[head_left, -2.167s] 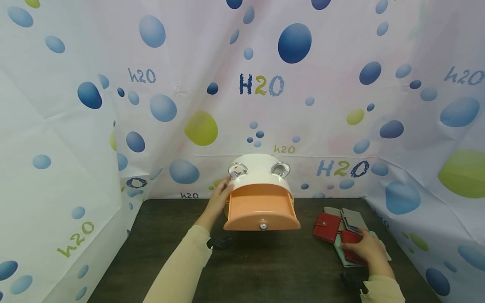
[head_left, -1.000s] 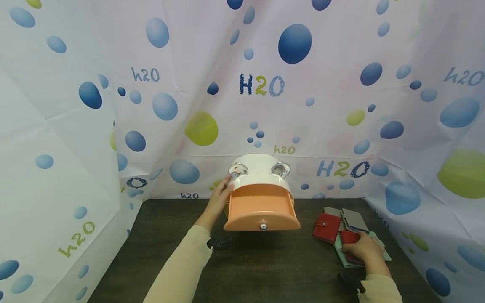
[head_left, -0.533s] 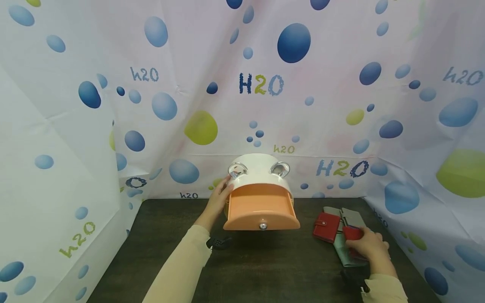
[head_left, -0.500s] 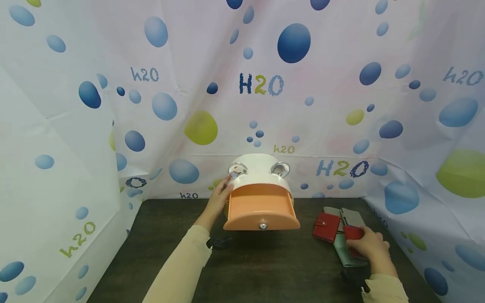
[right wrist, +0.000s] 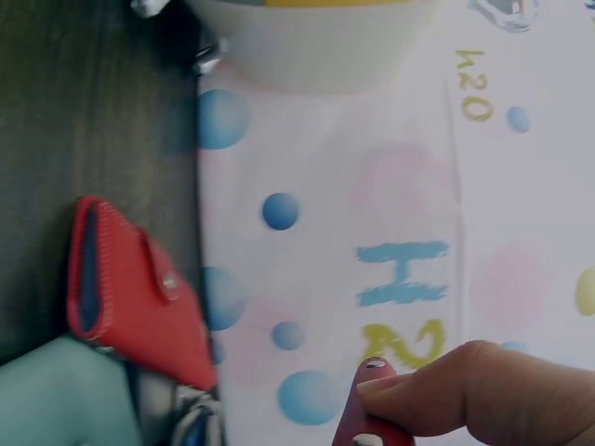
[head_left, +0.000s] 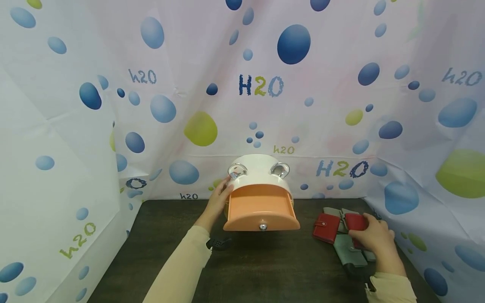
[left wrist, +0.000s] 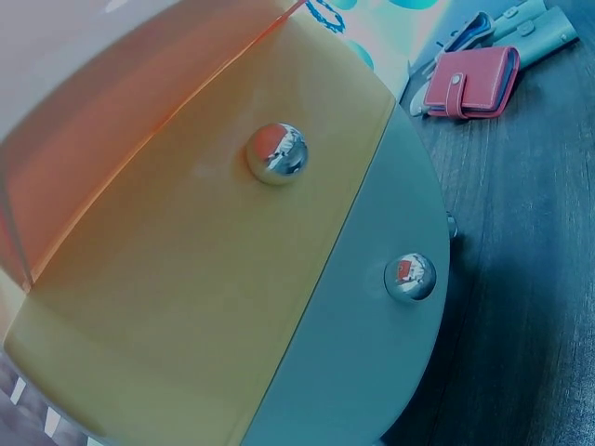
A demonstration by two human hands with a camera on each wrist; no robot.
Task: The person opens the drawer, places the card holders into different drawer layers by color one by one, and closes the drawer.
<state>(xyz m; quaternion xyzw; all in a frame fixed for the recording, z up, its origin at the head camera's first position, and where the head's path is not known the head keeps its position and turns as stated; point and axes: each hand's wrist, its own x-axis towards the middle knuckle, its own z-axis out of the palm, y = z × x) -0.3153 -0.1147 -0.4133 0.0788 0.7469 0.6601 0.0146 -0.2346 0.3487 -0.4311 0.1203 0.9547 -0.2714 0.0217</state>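
Observation:
My left hand [head_left: 219,201] rests along the left side of a white, rounded drawer box [head_left: 258,170], its fingers fairly straight. The box's top orange drawer [head_left: 262,219] is pulled out, and I see nothing inside it. Two more knobbed drawer fronts, one yellowish [left wrist: 223,214] and one teal [left wrist: 358,325], show in the left wrist view, where the hand itself is out of sight. At the right, my right hand [head_left: 375,235] pinches a red wallet [head_left: 356,221] between thumb and fingers, above a pile of wallets. Only the thumb and the wallet's edge [right wrist: 363,409] appear in the right wrist view.
A second red wallet [head_left: 326,227] with a snap strap lies left of the right hand. Green wallets [head_left: 345,251] and a grey-beige one [head_left: 331,211] lie beside it on the dark table [head_left: 273,269]. A printed curtain [head_left: 227,105] stands behind.
My right hand has raised the red wallet off the green one and moved it slightly away and to the right, baring more of the green wallet. My left hand and the drawer box stay put.

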